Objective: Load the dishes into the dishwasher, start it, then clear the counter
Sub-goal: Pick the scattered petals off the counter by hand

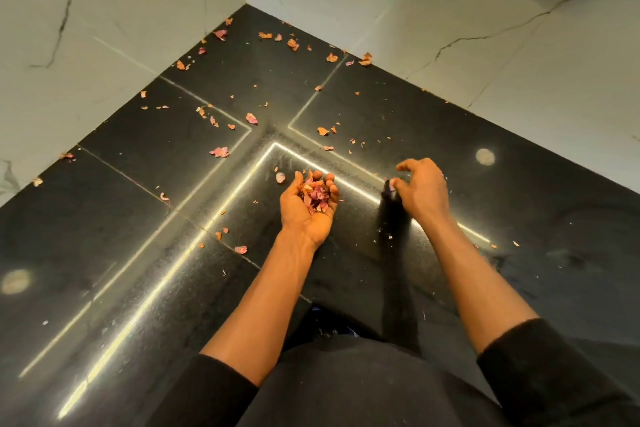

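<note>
Worktop (138, 253): black stone, set into a marble-walled corner. Scraps (219, 151): dry, pink-orange, strewn mostly toward that corner.
Left hand (306, 208): palm up, fingers curled into a cup, grip cradling a gathered heap (316, 196), likely serving as the carrier.
Right hand (420, 189): palm down, fingers clawed just above the worktop. Whether its grip pinches anything cannot be told.

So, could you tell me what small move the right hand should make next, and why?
Probably bring the right hand over the cupped left hand and drop in any scrap it has pinched: the left palm already holds a heap of dried petals, and many more lie scattered across the black counter.
</note>
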